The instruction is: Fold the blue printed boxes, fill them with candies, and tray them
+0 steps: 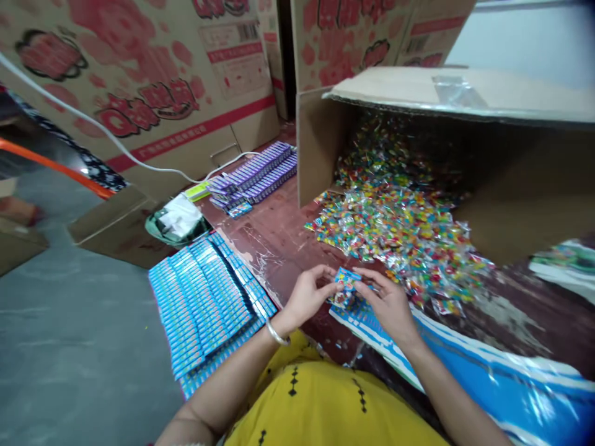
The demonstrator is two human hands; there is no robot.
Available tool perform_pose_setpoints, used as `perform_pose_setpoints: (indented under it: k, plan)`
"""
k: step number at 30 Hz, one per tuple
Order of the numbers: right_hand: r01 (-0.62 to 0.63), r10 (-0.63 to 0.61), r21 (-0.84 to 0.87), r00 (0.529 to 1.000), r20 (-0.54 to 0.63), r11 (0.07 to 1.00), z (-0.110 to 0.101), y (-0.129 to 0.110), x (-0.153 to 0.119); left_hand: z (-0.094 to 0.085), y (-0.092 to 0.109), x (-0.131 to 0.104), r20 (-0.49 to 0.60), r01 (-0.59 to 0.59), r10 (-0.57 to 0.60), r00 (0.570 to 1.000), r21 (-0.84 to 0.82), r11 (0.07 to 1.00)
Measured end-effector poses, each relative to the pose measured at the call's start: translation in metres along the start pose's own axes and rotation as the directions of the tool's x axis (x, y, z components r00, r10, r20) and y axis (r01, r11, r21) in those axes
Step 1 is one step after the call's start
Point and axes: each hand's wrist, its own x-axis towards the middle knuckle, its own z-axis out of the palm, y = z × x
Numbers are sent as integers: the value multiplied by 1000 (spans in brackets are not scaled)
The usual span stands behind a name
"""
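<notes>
Between both hands is a small blue printed box [345, 286], held over the near edge of the reddish-brown table. My left hand [310, 293] grips its left side with thumb and fingers. On the other side, my right hand [388, 302] has its thumb and fingers pressed to the box. What is inside the box cannot be seen. A spilled heap of small clear-wrapped colourful candies [395, 229] lies just beyond my right hand. Beneath my right wrist is a blue and white printed plastic sheet [502, 378].
Stacked rows of blue boxes [199, 303] stand at the left. Purple boxes [260, 170] lie in rows farther back, near a white cable [153, 166]. An open carton [525, 204] lies on its side around the candies. Large printed cartons [153, 74] stand behind.
</notes>
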Motion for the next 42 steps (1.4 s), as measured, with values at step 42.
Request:
perform_pose_setpoints:
  k: [42]
  plan:
    - [315, -316, -819, 933, 173, 480, -11, 22, 24, 35, -32, -13, 15, -6, -11, 1000, 839, 544]
